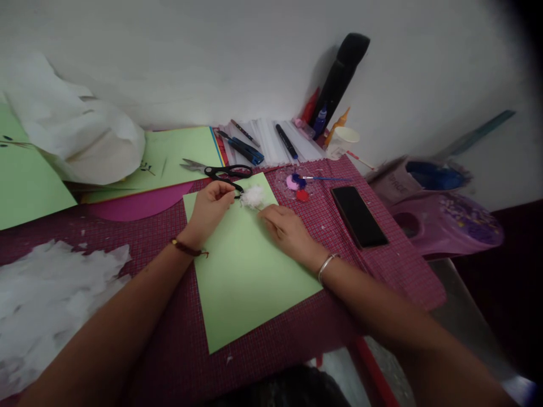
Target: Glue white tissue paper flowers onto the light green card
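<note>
A light green paper sheet [250,271] lies slanted in front of me, with a fluffy white tuft [253,196] over its upper part. My left hand [212,206] is at the tuft's left side, thumb and fingers pinched; what they hold is too small to make out. At the tuft's lower right is my right hand [284,226], its fingers closed at what looks like a thin stem end, mostly hidden. Black-handled scissors [214,169] lie open just beyond my left hand, one handle partly behind it.
A palette [298,183] holds pink, blue and red paint and a brush. A phone [359,216] lies right. Torn white paper [55,305] is piled left. Beyond are a crumpled white sheet [85,130], a blue cutter [241,148], a marker [287,141] and a cup [343,141].
</note>
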`<state>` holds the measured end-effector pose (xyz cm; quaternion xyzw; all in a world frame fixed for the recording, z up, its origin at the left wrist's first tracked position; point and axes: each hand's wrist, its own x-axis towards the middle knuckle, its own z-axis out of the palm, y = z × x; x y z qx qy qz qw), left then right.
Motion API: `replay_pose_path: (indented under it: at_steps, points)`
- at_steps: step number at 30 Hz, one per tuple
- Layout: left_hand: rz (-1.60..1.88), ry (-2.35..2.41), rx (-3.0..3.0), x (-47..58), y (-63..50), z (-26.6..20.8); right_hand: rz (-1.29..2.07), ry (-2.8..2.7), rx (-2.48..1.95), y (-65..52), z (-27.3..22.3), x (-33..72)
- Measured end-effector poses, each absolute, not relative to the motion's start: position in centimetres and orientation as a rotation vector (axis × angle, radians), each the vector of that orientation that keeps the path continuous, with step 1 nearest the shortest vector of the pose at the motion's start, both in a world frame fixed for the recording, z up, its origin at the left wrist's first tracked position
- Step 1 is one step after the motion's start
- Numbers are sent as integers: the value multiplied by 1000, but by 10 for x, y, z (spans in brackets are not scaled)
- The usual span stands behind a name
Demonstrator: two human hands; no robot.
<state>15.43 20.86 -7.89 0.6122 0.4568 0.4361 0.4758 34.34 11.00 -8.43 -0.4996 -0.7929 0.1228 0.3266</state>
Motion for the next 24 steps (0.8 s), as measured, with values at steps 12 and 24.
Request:
replay_pose_path:
  at_steps: [12, 24]
  points:
    - [952, 1059, 2139, 157, 195, -82, 188, -2279, -1391, 102, -77, 341]
    - [903, 1035, 2240, 157, 195, -81, 447, -2003, -1230, 89, -66, 344]
